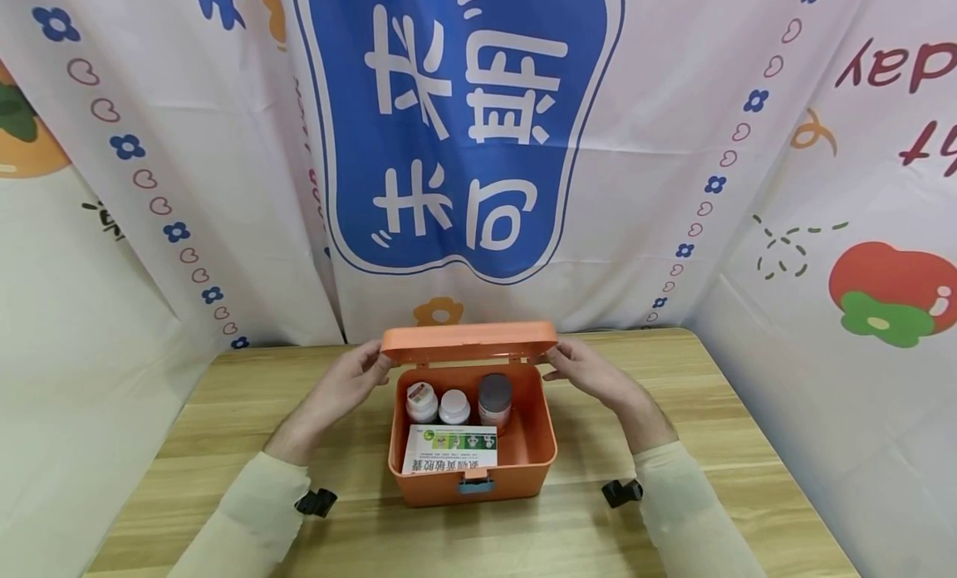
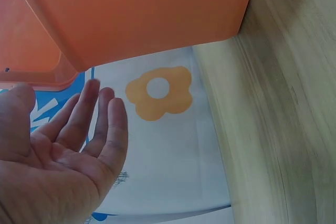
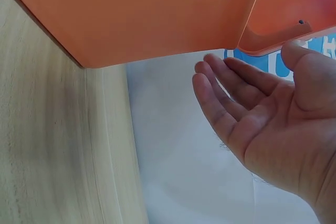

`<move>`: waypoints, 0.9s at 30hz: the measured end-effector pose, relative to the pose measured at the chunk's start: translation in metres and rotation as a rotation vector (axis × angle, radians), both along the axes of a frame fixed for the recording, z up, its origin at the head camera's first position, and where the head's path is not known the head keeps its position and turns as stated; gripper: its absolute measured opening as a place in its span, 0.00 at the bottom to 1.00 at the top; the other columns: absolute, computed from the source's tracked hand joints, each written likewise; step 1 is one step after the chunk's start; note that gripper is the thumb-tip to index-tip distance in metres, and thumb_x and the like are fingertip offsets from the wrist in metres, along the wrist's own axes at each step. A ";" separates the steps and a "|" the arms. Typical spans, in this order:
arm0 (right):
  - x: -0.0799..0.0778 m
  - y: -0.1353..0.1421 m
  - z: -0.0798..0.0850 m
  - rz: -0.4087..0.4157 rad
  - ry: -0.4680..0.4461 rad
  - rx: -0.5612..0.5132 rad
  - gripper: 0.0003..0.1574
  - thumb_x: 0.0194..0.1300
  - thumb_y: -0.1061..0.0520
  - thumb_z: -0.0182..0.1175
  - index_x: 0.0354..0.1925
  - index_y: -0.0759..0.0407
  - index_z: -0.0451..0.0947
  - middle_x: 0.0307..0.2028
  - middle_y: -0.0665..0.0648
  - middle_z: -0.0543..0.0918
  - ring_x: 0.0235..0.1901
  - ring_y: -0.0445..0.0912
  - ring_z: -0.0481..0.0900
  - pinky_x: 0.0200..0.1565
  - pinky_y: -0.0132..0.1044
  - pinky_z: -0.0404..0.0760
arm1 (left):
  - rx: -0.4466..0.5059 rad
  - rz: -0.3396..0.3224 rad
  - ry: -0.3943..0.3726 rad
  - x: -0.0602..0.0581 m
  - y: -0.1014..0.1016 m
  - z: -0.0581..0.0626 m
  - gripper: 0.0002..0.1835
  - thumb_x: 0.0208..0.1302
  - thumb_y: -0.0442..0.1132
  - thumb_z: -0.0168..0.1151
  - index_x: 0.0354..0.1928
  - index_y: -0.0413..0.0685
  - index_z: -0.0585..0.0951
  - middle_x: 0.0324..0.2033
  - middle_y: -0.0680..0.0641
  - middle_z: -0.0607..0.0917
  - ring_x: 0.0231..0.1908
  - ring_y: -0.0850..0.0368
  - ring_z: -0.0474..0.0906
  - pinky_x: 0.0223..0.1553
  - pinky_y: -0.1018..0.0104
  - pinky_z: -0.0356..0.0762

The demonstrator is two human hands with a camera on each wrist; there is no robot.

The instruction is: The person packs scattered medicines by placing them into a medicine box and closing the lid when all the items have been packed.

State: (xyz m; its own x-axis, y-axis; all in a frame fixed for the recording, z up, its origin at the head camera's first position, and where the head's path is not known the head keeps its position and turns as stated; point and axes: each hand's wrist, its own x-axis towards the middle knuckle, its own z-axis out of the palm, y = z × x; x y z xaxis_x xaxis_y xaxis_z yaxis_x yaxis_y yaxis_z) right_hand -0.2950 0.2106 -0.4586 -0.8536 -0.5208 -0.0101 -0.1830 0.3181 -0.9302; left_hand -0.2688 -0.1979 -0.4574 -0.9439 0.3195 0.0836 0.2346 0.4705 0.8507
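An orange lidded box [image 1: 516, 483] stands on the table, its lid [image 1: 471, 340] raised at the back. Inside are two white bottles, a left one [image 1: 422, 407] and a middle one [image 1: 453, 407], plus a dark-capped bottle [image 1: 495, 397]. A white-and-green medicine carton [image 1: 452, 453] with printed text lies in front of them. My left hand [image 1: 347, 385] is at the lid's left corner, thumb by its edge, with loosely extended fingers [image 2: 79, 119]. Mirroring it, my right hand [image 1: 592, 374] is at the right corner, fingers [image 3: 231, 90] also extended. Whether either thumb presses the lid is unclear.
A blue-grey latch [image 1: 476, 486] sits on the box's front. The wood-grain table [image 1: 643, 520] extends around the box, and a printed white curtain [image 1: 254, 188] hangs close behind it. Fabric walls flank both sides. Dark wrist mounts are on both sleeves.
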 end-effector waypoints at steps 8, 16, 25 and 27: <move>0.002 0.002 0.000 0.057 0.027 0.049 0.32 0.85 0.41 0.43 0.75 0.54 0.72 0.70 0.61 0.80 0.71 0.60 0.77 0.65 0.56 0.83 | -0.005 -0.062 -0.060 0.000 -0.001 0.000 0.27 0.84 0.52 0.46 0.73 0.45 0.75 0.65 0.37 0.84 0.67 0.38 0.80 0.63 0.46 0.83; 0.000 0.000 -0.005 0.018 0.031 0.020 0.32 0.85 0.44 0.47 0.71 0.64 0.74 0.68 0.66 0.79 0.67 0.53 0.78 0.62 0.52 0.85 | -0.025 -0.022 -0.050 0.001 0.000 0.000 0.19 0.84 0.41 0.49 0.69 0.45 0.78 0.64 0.38 0.84 0.63 0.43 0.82 0.59 0.53 0.85; -0.002 -0.004 -0.008 -0.032 0.020 0.020 0.27 0.85 0.48 0.49 0.68 0.64 0.76 0.66 0.66 0.81 0.65 0.59 0.80 0.64 0.60 0.82 | -0.004 0.025 -0.071 -0.002 0.002 -0.003 0.21 0.84 0.44 0.50 0.71 0.48 0.78 0.65 0.41 0.84 0.65 0.44 0.82 0.63 0.51 0.84; -0.003 -0.004 -0.009 -0.032 0.018 0.012 0.27 0.85 0.49 0.50 0.68 0.64 0.76 0.66 0.67 0.81 0.64 0.57 0.80 0.64 0.60 0.82 | 0.000 0.036 -0.070 -0.002 0.002 -0.003 0.21 0.84 0.44 0.50 0.71 0.47 0.77 0.66 0.40 0.83 0.66 0.43 0.81 0.65 0.48 0.82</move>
